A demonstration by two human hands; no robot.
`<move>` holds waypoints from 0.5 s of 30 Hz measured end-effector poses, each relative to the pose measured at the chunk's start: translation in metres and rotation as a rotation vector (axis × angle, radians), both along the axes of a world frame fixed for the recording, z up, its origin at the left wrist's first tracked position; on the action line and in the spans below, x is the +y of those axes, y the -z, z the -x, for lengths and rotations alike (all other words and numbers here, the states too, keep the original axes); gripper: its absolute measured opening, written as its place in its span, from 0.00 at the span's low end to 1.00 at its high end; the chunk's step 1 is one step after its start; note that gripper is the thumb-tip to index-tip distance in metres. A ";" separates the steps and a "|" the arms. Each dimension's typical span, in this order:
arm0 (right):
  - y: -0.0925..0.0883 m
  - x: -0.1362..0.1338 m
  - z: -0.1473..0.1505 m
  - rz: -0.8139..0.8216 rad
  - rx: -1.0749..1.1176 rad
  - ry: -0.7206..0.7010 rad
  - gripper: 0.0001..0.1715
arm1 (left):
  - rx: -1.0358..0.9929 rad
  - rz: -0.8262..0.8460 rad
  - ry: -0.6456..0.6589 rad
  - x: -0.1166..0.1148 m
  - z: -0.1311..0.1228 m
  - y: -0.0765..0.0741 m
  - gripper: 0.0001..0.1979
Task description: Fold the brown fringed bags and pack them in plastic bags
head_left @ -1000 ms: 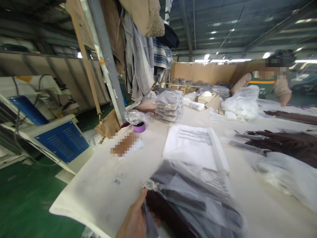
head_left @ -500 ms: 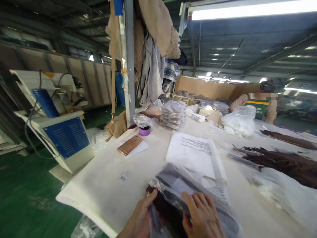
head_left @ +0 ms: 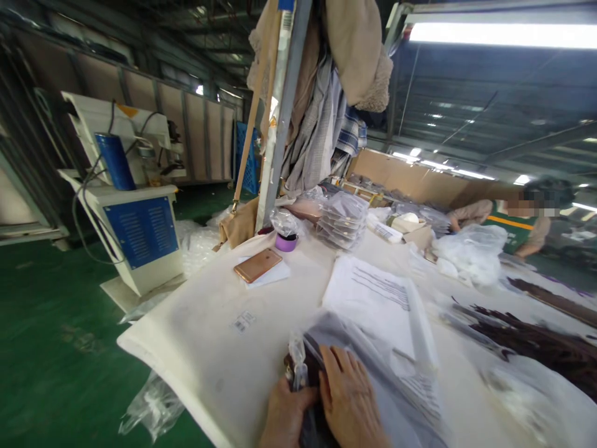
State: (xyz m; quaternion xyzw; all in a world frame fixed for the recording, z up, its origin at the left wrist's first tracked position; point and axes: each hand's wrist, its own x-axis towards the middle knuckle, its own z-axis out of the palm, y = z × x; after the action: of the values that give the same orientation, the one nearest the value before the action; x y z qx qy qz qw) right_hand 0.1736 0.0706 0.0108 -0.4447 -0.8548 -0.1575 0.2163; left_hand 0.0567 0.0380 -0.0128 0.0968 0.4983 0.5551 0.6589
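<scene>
At the table's near edge, my left hand [head_left: 286,410] is closed on the end of a dark brown item [head_left: 313,348] with small metal fittings, its thumb lying across the top. Crumpled clear plastic [head_left: 297,354] covers that end; the item's exact kind cannot be made out. My right hand [head_left: 347,392] lies over the item and the plastic beside it, fingers stretched out and close together. Under and right of it spreads a grey item in clear plastic [head_left: 387,370]. Printed white plastic [head_left: 368,292] lies just beyond.
A phone [head_left: 258,266] on white paper, a purple tape roll [head_left: 286,241] and a stack of bagged grey pieces [head_left: 342,221] lie farther back. Brown strips [head_left: 536,336] and plastic bags are at right. A metal post [head_left: 280,124] with hanging clothes rises behind. A co-worker [head_left: 510,224] stands across the table.
The view has swung slightly left. My right hand has come closer to my left and now lies flatter over the plastic. The plastic at the brown end stands up more.
</scene>
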 end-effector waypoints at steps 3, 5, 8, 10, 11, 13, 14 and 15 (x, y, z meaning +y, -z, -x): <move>0.002 0.017 0.020 0.067 0.017 0.027 0.19 | 0.109 -0.046 0.011 0.001 0.001 0.007 0.18; 0.001 0.026 0.030 0.142 0.037 0.000 0.17 | 0.186 -0.071 0.024 0.001 0.000 0.011 0.22; -0.005 0.041 0.034 0.385 0.213 -0.044 0.13 | 0.235 -0.095 0.034 0.000 -0.002 0.017 0.30; -0.011 0.051 0.033 0.530 0.338 -0.050 0.14 | 0.187 -0.126 0.034 -0.001 -0.004 0.020 0.33; -0.014 0.056 0.032 0.577 0.373 -0.050 0.14 | 0.158 -0.149 0.034 -0.001 -0.005 0.022 0.33; -0.023 0.064 0.030 0.625 0.390 -0.063 0.15 | 0.123 -0.200 0.056 0.001 -0.005 0.023 0.33; -0.027 0.067 0.029 0.645 0.395 -0.074 0.15 | 0.129 -0.222 0.073 0.002 -0.005 0.022 0.32; -0.032 0.069 0.029 0.662 0.398 -0.088 0.15 | 0.149 -0.243 0.094 0.004 -0.005 0.021 0.31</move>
State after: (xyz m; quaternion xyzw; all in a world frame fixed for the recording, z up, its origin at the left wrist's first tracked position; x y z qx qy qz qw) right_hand 0.1447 0.1399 0.0432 -0.4754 -0.8189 0.2256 0.2294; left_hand 0.0618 0.0423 -0.0342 0.2398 0.4701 0.5712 0.6287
